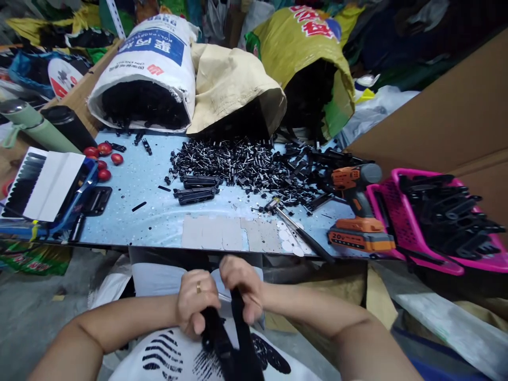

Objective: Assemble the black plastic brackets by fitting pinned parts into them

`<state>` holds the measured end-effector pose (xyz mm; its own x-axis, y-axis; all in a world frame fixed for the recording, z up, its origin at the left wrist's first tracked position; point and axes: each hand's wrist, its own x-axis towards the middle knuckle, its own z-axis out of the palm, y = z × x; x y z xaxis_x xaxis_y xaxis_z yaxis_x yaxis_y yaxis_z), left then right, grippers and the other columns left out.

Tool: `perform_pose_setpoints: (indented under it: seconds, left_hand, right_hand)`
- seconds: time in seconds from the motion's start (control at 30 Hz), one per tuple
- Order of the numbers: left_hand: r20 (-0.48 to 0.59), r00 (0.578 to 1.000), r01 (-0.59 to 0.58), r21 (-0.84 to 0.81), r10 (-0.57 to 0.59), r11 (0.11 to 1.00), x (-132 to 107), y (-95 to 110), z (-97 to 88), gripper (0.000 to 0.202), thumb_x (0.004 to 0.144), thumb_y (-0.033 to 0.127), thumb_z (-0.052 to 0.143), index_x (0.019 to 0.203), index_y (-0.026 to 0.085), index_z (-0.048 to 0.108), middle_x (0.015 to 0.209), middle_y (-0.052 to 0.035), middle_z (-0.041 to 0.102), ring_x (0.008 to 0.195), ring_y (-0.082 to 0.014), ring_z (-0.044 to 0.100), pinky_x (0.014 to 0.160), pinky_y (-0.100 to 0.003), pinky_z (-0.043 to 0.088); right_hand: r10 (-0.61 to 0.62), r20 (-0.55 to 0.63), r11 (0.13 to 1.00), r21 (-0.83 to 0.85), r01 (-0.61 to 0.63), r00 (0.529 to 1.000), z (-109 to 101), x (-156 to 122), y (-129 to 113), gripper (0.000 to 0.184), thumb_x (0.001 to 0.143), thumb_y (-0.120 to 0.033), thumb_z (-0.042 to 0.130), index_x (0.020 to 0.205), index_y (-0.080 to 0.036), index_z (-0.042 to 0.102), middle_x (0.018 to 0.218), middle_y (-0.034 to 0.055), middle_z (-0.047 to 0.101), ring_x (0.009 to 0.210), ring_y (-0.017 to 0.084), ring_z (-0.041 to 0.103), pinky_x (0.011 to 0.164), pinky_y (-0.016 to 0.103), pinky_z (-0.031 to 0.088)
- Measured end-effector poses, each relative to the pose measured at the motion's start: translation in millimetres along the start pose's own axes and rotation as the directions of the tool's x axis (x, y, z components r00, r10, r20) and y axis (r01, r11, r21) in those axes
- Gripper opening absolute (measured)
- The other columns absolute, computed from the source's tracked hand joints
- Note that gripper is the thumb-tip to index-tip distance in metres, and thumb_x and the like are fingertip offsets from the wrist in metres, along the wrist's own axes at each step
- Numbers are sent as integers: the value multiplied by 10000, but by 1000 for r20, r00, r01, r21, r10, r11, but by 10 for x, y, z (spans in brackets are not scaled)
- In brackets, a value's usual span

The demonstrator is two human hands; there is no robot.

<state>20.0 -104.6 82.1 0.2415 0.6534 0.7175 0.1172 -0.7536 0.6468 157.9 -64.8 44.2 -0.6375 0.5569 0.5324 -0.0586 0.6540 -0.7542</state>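
Observation:
Both my hands are low in front of my lap, below the near edge of the blue table (159, 211). My left hand (196, 301), with a ring on one finger, is closed round a long black plastic part (216, 333). My right hand (242, 288) is closed on a second black strip (242, 338) right beside it. The two black pieces run down toward my lap, side by side and touching near the hands. A pile of small black screws or pins (234, 159) lies on the table's middle, with two assembled black parts (196, 189) beside it.
An orange cordless drill (357, 211) and a screwdriver (293, 225) lie at the right. A pink basket (436, 222) holds black parts. Three open sacks, white (151, 69), tan (234, 84) and yellow (313, 58), stand at the back. Red fruits (103, 159) and flasks (43, 127) sit left.

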Motion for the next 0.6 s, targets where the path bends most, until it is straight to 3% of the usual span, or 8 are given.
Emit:
perform_pose_setpoints:
  seconds: [0.07,0.13,0.2,0.27,0.33,0.47,0.53,0.6]
  left_hand:
    - [-42,997,-56,112,61,992,-38,-154,70,591,935,574,124,896,202,581,694,-73,644,669,-179,620,584,-309,488]
    - [-34,993,-98,283,112,954,-93,-368,72,660,929,583,82,1029,169,585,823,-111,675,821,-205,640,682,-328,516]
    - [1,990,-119,523,139,844,-142,-633,-1,722,918,602,64,1071,138,595,842,-128,673,842,-220,639,691,-334,510]
    - [66,997,-75,743,39,665,-163,-920,-125,737,892,654,131,1024,126,629,845,-142,667,795,-230,633,657,-333,494]
    - [140,973,-31,868,-185,496,-144,-1187,-254,699,867,670,275,1052,103,639,890,-171,654,852,-265,616,706,-366,489]
    - [252,878,-109,933,-407,342,12,-1572,-369,513,848,481,553,1229,136,570,1133,-203,594,1096,-332,526,903,-490,414]
    - [239,874,-95,938,-423,332,128,-1694,-359,502,843,422,586,1262,148,546,1169,-206,578,1128,-342,506,907,-506,402]
    - [225,881,-67,930,-415,362,246,-1784,-363,524,842,422,587,1296,170,518,1189,-204,570,1173,-348,477,947,-535,364]
  right_hand:
    - [196,-147,966,-142,-217,970,256,8,261,614,816,-736,157,833,-218,486,855,122,518,806,240,539,707,403,461]
    - [272,-271,933,-162,-322,923,325,103,541,461,884,-554,197,1013,-205,469,1025,157,504,962,261,516,802,442,452]
    - [233,-295,940,-174,-292,927,151,266,846,357,906,-430,240,1096,-197,433,1086,153,511,1033,248,507,856,429,439]
    - [169,-219,915,-328,-235,961,-208,461,1176,319,891,-426,362,1075,-183,457,1100,147,541,1064,240,501,908,400,418]
    - [210,-228,776,-553,-304,951,-606,660,1497,302,900,-387,384,1055,-154,496,1083,165,564,1064,249,496,926,393,393]
    - [495,-386,270,-783,-560,779,-1008,1002,1907,370,900,-350,420,1152,-89,488,1015,202,591,977,289,523,826,397,399]
    - [571,-396,142,-815,-562,719,-1018,1120,1959,389,889,-350,452,1182,-93,466,986,191,605,938,278,541,790,372,400]
    - [580,-417,100,-816,-569,699,-1044,1203,1939,394,885,-354,464,1191,-106,454,969,174,613,903,258,551,761,342,402]
